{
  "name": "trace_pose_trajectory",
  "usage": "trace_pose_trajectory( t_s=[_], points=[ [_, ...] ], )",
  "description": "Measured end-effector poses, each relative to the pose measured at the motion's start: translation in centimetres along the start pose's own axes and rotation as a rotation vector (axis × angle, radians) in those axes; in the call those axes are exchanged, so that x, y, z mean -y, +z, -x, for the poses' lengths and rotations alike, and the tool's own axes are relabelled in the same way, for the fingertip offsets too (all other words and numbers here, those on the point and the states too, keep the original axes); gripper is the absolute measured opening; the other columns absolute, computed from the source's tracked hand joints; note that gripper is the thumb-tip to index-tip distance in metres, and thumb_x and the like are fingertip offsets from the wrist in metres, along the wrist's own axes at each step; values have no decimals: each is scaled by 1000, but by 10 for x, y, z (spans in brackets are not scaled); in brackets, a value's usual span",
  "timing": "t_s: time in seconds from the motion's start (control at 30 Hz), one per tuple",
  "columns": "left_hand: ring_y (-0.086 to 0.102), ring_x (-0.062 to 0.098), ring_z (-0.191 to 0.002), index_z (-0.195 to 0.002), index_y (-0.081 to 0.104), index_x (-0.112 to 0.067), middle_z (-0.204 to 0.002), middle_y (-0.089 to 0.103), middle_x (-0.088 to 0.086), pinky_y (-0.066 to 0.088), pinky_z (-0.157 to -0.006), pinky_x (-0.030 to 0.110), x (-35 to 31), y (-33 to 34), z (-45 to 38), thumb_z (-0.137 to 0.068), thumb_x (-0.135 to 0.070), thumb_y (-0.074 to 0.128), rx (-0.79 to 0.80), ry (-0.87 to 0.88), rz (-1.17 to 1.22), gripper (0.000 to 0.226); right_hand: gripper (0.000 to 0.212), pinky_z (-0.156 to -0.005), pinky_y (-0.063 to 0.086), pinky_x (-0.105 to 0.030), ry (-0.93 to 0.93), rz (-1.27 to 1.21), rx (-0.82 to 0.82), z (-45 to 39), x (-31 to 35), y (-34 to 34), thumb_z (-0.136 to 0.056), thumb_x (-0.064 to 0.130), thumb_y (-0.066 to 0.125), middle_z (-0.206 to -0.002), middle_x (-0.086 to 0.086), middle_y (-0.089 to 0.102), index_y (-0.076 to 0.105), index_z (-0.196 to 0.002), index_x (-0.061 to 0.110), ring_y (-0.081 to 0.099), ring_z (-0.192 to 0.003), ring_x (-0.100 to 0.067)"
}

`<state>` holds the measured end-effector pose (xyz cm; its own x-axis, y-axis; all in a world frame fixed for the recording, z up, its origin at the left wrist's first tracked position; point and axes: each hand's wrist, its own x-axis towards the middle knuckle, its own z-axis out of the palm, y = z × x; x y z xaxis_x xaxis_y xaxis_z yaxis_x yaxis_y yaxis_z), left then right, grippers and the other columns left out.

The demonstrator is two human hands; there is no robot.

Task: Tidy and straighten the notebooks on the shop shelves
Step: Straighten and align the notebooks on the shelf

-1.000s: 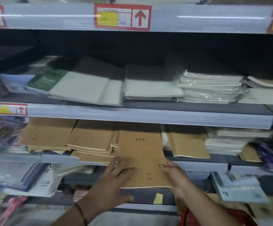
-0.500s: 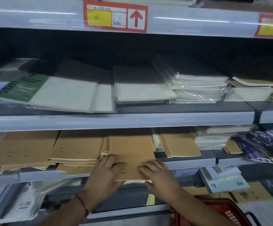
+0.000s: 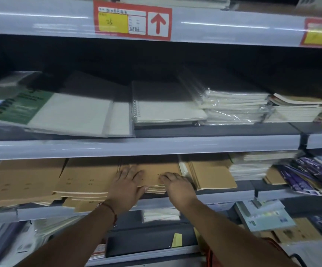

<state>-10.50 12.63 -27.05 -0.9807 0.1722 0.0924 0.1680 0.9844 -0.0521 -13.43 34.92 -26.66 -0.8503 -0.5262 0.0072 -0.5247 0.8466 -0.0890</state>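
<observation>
Your two hands lie flat, fingers straight, gripping nothing: left hand (image 3: 126,186) and right hand (image 3: 177,186) both press the middle kraft notebook stack (image 3: 153,173). Two kraft stacks (image 3: 83,179) left of it, one kraft stack (image 3: 212,173) right.

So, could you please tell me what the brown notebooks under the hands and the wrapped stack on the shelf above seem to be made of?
Brown notebooks: matte kraft-like card covers, no glare. Wrapped stack: pale paper pads in glossy clear film, probably plastic, crinkled with bright highlights.
</observation>
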Motion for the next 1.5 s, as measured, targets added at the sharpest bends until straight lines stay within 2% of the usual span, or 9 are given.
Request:
trace_pose_trajectory(
  t_s=[0.23,0.37,0.6,0.7,0.83,0.97,1.17,1.33,1.5],
  points=[
    [44,39,-137,-147,47,-21,-147,50,12,36,-112,50,0,8,-9,-96,-58,21,-43,-34,64,67,63,-121,19,-39,63,-34,5,-6,6,4,-98,21,49,-160,-6,25,24,-156,18,23,-146,-28],
    [47,39,-134,-144,49,-22,-144,53,11,41,-108,51,4,7,-6,-97,-61,18,-16,-7,75,68,62,-122,17,-38,62,-64,2,-6,7,1,-97,21,50,-160,-6,27,27,-154,19,23,-147,-28],
    [48,34,-133,-138,55,-22,-143,53,9,41,-108,51,0,-16,5,-94,-54,38,-85,163,144,57,61,-122,22,-42,130,-222,-90,16,10,-10,-94,26,50,-159,-1,33,35,-152,24,28,-147,-24],
    [39,30,-137,-144,48,-24,-147,49,7,33,-112,47,-16,-19,0,-95,-57,37,-65,284,203,60,55,-120,29,-42,215,-300,-143,43,9,-22,-95,30,48,-154,-5,43,42,-150,22,36,-144,-25],
    [34,33,-144,-150,41,-25,-155,41,7,30,-114,48,-45,-16,-9,-96,-63,30,-2,418,239,66,59,-120,26,-38,422,-312,-166,93,7,-37,-97,29,53,-158,-6,37,37,-153,18,30,-147,-26],
    [34,31,-145,-148,46,-23,-155,42,6,33,-114,46,-89,-30,-20,-95,-65,28,14,533,253,70,60,-121,17,-34,662,-280,-167,152,-16,-45,-101,35,53,-164,-2,25,31,-156,24,19,-151,-25],
    [33,34,-146,-148,45,-25,-158,37,8,30,-115,49,-183,-51,-22,-94,-66,25,55,656,272,71,66,-123,18,-43,949,-255,-169,250,-65,-54,-101,41,51,-167,-2,15,19,-158,31,13,-153,-27],
    [33,34,-145,-150,42,-24,-158,38,9,35,-114,51,-282,-58,-22,-94,-72,3,81,719,229,84,67,-124,17,-44,1019,-249,-190,332,-120,-58,-101,46,49,-167,-2,11,19,-158,27,10,-153,-27],
    [32,32,-146,-153,37,-26,-161,32,8,34,-114,47,-384,-60,-16,-86,-79,-5,94,674,279,96,65,-122,14,-40,1013,-249,-169,407,-180,-68,-100,48,49,-167,1,12,20,-157,33,11,-153,-23]
  ],
)
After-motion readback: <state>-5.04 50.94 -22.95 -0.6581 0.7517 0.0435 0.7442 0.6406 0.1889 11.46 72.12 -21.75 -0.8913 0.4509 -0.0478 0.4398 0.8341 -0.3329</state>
